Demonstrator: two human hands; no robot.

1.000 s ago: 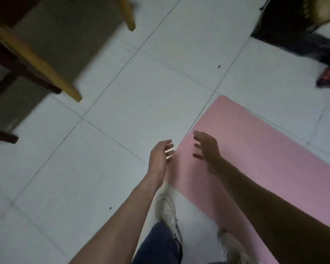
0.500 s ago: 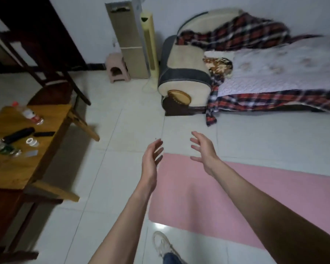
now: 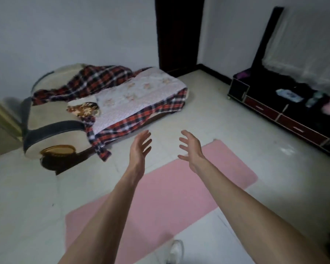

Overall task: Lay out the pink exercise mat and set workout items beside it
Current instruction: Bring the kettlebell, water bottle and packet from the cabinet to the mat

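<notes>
Pink exercise mat: unrolled flat on pale tiled floor, running diagonally | left hand: raised above mat, fingers spread, empty | right hand: raised alongside, fingers spread, empty | plaid-covered sofa bed beyond.

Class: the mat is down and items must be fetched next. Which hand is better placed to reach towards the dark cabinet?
Right. The right hand is open, empty and on the side of the dark cabinet; the left hand is nearer the sofa, across the pink mat.
</notes>
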